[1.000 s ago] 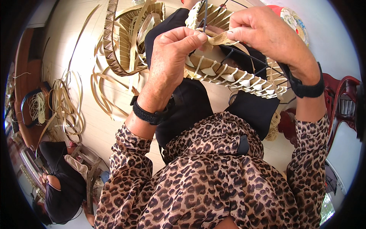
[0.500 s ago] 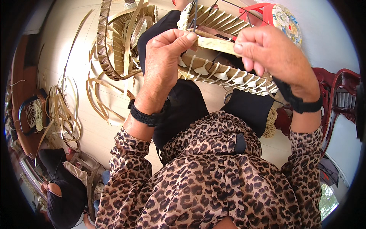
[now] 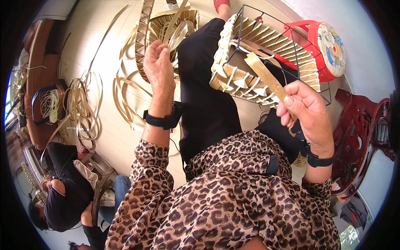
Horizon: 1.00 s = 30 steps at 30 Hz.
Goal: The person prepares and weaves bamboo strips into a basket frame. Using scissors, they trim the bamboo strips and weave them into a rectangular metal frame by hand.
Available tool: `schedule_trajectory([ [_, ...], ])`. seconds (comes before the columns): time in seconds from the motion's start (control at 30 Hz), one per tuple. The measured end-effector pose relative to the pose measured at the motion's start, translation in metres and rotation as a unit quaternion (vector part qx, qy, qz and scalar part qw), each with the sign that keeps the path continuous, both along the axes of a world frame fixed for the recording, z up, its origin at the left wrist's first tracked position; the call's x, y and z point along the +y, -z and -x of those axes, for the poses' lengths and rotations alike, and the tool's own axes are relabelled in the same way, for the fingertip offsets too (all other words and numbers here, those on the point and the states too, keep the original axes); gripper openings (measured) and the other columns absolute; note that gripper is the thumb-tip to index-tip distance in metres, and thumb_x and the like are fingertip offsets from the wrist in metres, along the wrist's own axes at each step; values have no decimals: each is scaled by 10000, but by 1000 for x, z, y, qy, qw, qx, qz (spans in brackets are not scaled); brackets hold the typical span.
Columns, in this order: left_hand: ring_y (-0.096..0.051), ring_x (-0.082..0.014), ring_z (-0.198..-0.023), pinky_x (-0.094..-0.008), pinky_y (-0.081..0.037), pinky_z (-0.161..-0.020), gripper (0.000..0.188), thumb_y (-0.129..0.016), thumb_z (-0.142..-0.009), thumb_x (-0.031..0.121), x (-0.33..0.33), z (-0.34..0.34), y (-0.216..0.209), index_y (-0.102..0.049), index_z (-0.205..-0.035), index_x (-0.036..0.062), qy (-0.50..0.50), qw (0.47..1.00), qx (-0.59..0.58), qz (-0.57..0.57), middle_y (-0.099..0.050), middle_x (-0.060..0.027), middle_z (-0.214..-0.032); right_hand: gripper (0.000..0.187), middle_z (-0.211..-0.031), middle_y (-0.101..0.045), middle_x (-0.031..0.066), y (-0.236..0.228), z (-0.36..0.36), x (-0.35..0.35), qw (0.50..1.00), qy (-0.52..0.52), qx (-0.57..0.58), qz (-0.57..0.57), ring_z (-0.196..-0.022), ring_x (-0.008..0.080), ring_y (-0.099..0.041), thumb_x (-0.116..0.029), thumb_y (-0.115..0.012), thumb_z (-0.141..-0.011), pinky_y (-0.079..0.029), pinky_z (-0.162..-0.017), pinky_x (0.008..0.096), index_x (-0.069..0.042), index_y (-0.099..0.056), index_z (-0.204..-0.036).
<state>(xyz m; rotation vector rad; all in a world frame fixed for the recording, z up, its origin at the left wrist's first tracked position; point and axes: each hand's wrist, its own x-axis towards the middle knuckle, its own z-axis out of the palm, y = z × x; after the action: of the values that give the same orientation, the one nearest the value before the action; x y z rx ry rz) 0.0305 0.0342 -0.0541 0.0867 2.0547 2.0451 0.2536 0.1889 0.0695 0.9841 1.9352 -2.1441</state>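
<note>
My right hand (image 3: 302, 106) grips one end of a short, flat tan strip (image 3: 266, 75) between thumb and fingers; its free end points up and to the left. Just beyond the strip, a basket (image 3: 227, 46) with a black wire frame, tan sides and white cord lacing rests tilted by my knees. My left hand (image 3: 159, 66) is raised on the left, holding nothing that I can see, its fingers loosely stretched. Behind that hand stand a brown braided rim (image 3: 143, 37) and a second basket (image 3: 192, 18) full of pale strips.
A red stool (image 3: 333, 48) with a flowered seat is at the far right, a carved dark-red chair (image 3: 354, 137) nearer. Loose tan strips (image 3: 83, 108) lie on the floor at left. Another person (image 3: 64, 196) sits at lower left, near a wooden stool (image 3: 100, 179).
My left hand has let go of the strip and moved left. My right hand has come lower with the strip, now tilted. The wire-framed basket is seen more fully.
</note>
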Motion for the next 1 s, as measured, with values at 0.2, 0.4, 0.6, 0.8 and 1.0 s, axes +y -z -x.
schedule_trajectory([
  [0.2, -523, -176, -905, -262, -408, -796, 338, -479, -771, 26, -5, 12, 27, -471, -1102, -47, 95, 987, -60, 112, -553, -125, -995, 95, -739, -550, 28, 10, 1, -11, 998, 19, 29, 50, -560, 29, -463, -112, -457, -852, -360, -462, 137, -29, -480, -892],
  [0.4, -509, -165, -985, -263, -364, -876, 304, -417, -796, -17, -44, -20, 17, -501, -1087, -48, 237, 961, -95, 104, -563, -106, -1024, 108, -664, -548, 13, 21, 4, -18, 997, 25, 22, 73, -502, 17, -420, -116, -499, -838, -345, -459, 137, -22, -523, -887],
  [0.6, -536, -118, -677, -232, -433, -642, 190, -443, -782, 19, -84, -40, 42, -577, -897, -51, 170, 947, -213, 170, -589, -62, -762, 110, -704, -569, 27, 24, 12, -29, 994, -8, -2, 105, -550, 35, -490, -106, -488, -846, -389, -488, 148, -14, -519, -898],
  [0.8, -586, -282, -661, -358, -444, -637, 173, -499, -734, 140, -119, -14, 111, -595, -811, 19, -69, 906, -6, 417, -596, -171, -680, 113, -734, -573, 36, 25, 13, -34, 994, -37, -10, 99, -565, 43, -498, -115, -469, -851, -409, -502, 164, -15, -501, -892],
  [1.0, -562, -205, -562, -313, -448, -522, 188, -501, -731, 66, -105, 10, 85, -527, -903, -4, -114, 928, -20, 354, -584, -136, -662, 118, -702, -571, 35, 29, 9, -36, 996, -48, -30, 67, -536, 41, -483, -121, -472, -842, -401, -485, 165, -8, -505, -851],
])
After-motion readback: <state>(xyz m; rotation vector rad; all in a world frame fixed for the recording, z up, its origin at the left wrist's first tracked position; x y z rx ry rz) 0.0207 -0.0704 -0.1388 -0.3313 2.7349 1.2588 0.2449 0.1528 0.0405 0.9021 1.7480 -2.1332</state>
